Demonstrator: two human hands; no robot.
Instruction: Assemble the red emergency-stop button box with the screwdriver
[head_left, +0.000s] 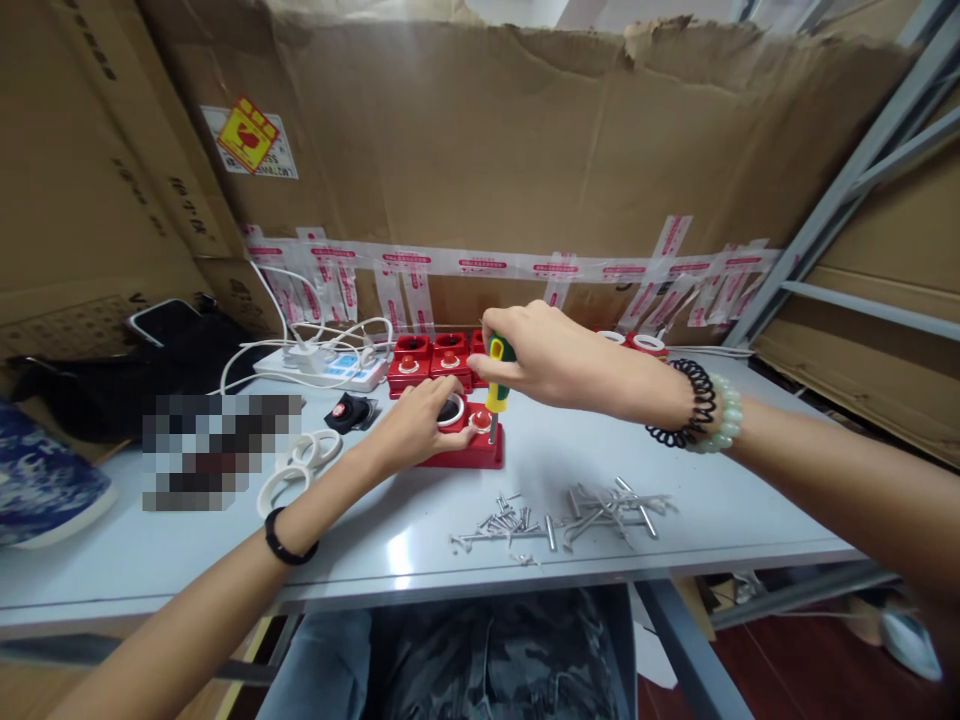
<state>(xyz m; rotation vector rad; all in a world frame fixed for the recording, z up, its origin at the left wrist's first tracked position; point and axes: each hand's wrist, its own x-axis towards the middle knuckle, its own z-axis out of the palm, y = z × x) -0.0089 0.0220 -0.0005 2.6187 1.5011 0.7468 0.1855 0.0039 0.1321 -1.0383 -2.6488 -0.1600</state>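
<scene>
My right hand [525, 350] is wrapped round the handle of a green and yellow screwdriver [498, 380]. The screwdriver stands nearly upright, its shaft pointing down at the right end of a red box-like unit [480, 457]. A red dome button with a pale ring sits beside the shaft, and a white ring with a dark centre is further left. Against the left part of this unit rests my left hand [420, 425], fingers curled over it and thumb along its top. More red units [429, 370] stand in a row behind, partly hidden by my right hand.
Loose screws and metal rods [585, 515] lie near the table's front edge. White rings [289, 485] and a black round part [351, 411] are to the left. A white power strip [330, 368] with cables stands behind them. A cardboard sheet [487, 150] backs the table.
</scene>
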